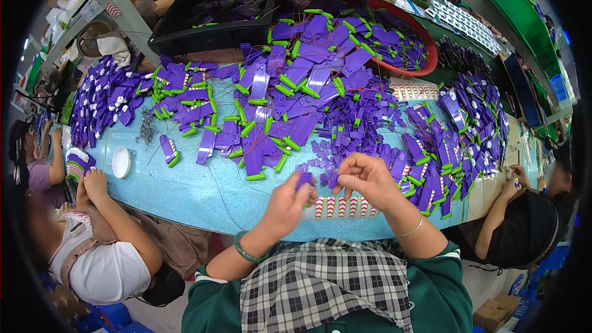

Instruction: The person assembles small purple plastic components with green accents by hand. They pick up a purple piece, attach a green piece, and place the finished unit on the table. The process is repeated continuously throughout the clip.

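Note:
My left hand (288, 202) pinches a small purple plastic piece (304, 179) above the blue table's (185, 191) near edge. My right hand (365, 177) is beside it, fingers curled on another small purple piece (333, 180), the two hands almost touching. A strip of red-and-white striped pieces (338, 207) lies on the table just under my hands. A big heap of purple plates with green clips (290, 92) spreads across the table beyond my hands. Loose small purple pieces (345, 142) lie right in front of my fingers.
A red basin (425, 40) of purple parts stands far right, a black tray (213, 34) far left of it. More purple piles lie at left (102, 98) and right (459, 135). A white lid (121, 161) sits left. Co-workers sit at left (98, 234) and right (524, 222).

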`<action>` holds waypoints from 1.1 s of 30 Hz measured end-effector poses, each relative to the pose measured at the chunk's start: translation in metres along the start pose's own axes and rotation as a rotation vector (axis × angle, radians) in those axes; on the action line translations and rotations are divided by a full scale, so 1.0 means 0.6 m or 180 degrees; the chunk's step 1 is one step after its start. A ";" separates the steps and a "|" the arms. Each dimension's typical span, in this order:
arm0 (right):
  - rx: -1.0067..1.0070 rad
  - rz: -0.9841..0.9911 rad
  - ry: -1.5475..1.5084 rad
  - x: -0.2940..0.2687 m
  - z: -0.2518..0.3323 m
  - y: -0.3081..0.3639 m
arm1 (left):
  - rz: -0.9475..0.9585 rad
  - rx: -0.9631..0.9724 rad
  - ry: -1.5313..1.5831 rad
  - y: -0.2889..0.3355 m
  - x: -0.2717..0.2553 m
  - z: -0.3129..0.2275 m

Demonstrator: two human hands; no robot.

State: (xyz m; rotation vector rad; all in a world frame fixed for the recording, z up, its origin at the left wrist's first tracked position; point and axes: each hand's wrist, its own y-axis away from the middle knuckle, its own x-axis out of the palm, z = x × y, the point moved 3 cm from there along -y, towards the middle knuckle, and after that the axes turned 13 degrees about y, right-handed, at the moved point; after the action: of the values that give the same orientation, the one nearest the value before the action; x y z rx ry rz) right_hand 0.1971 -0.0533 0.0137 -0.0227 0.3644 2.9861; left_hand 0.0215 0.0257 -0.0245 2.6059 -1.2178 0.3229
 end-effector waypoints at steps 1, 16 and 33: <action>-0.0235 -0.0188 0.0061 0.006 -0.006 0.009 | 0.0145 -0.0007 -0.0300 -0.002 0.010 -0.001; -0.1200 -0.1271 0.1763 0.030 -0.005 0.046 | 0.0752 0.0622 -0.1798 -0.003 0.062 -0.019; -0.0861 -0.0942 0.2340 -0.079 -0.004 0.063 | 0.0902 0.0612 -0.2259 -0.047 0.089 -0.028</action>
State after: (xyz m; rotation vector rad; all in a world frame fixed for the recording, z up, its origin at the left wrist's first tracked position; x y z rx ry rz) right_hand 0.2391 -0.0965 0.0220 -1.1048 0.0087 2.5970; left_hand 0.0752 0.0103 0.0041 2.8031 -1.8562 -0.5164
